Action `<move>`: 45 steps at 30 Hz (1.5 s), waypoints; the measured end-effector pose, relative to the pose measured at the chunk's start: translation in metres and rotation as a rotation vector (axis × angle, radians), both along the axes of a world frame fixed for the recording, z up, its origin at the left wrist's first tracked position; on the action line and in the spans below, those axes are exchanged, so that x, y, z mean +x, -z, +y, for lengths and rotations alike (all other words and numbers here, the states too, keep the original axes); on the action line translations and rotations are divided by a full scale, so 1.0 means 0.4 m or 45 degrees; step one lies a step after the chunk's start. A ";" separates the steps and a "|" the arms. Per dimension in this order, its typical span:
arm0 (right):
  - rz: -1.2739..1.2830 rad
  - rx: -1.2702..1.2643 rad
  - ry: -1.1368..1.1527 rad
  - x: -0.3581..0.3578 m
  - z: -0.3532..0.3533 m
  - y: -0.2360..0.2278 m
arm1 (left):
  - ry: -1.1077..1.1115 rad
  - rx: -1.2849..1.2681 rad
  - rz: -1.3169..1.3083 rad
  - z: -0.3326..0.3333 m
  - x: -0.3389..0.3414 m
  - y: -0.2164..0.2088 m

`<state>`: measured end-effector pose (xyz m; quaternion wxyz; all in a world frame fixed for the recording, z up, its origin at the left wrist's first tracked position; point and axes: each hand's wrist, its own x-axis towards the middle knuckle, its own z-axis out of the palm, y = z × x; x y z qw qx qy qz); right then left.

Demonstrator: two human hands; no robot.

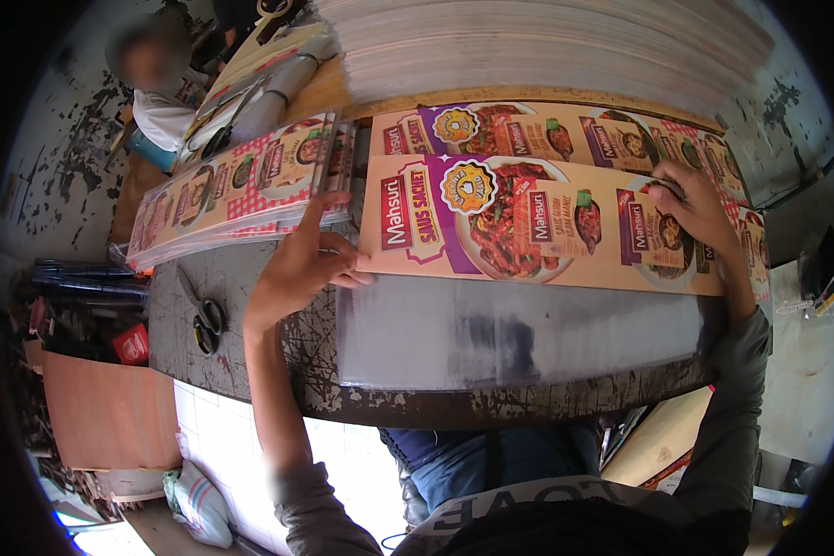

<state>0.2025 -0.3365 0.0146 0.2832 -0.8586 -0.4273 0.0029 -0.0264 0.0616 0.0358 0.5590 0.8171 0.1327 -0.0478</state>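
Note:
A long printed cardboard strip [514, 222] with pictures of food on an orange ground is tilted up in front of me. My left hand [296, 264] is at its lower left corner, the lower fingers closed on the edge and one finger stretched upward. Near its right end, my right hand [693, 206] grips the strip, fingers curled over the upper edge. Below the strip lies a clear plastic sheet [408, 338], partly covered by it. Behind it, similar printed strips [565, 130] show along the far side of the table.
Plastic-covered printed strips [241, 181] are stacked at the left of the worn dark table [296, 357]. Scissors [207, 320] with black handles lie near its left edge. A tall stack of clear sheets [537, 46] stands at the back. Another person [162, 111] sits at the far left.

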 end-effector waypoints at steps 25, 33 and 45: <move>0.216 0.111 -0.145 -0.040 0.057 -0.006 | 0.008 0.128 -0.027 0.003 -0.001 0.004; 0.170 0.062 -0.170 -0.039 0.051 -0.006 | 0.007 0.122 -0.021 -0.002 0.000 0.002; 0.137 0.090 0.028 -0.086 0.073 0.004 | -0.020 0.132 -0.019 0.000 -0.001 0.003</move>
